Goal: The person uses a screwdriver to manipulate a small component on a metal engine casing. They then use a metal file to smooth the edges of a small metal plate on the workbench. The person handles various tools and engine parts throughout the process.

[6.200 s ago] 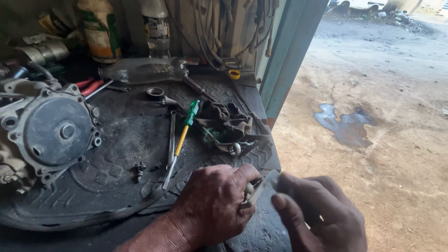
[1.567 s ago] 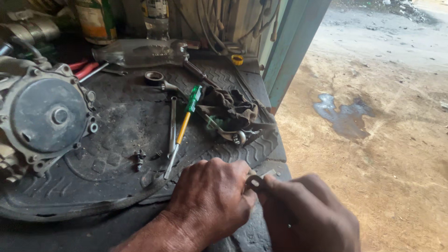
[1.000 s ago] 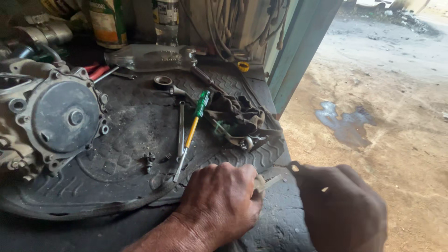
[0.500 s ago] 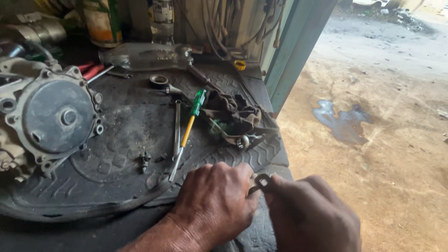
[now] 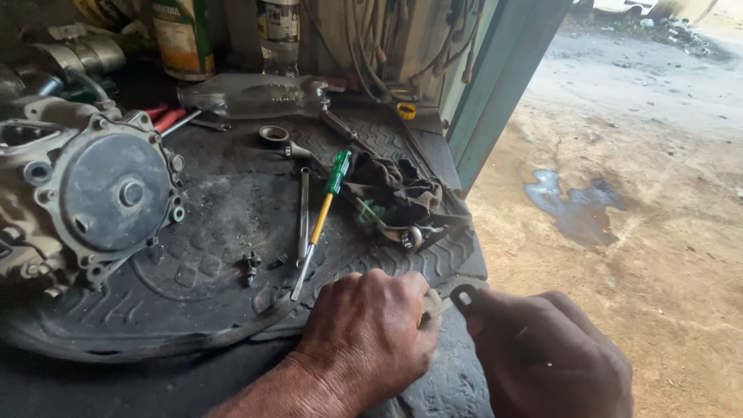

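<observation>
Small dark ring-ended part (image 5: 464, 297) pinched in right hand (image 5: 546, 352), at three o'clock of closed left hand (image 5: 371, 329); contents unclear.

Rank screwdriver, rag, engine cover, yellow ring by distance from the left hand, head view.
1. screwdriver, just above the left hand.
2. rag, up and right.
3. engine cover, far left.
4. yellow ring, at the back.

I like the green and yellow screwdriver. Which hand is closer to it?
Left. The left hand lies just below the screwdriver tip. The right hand is farther off, to its right.
</observation>
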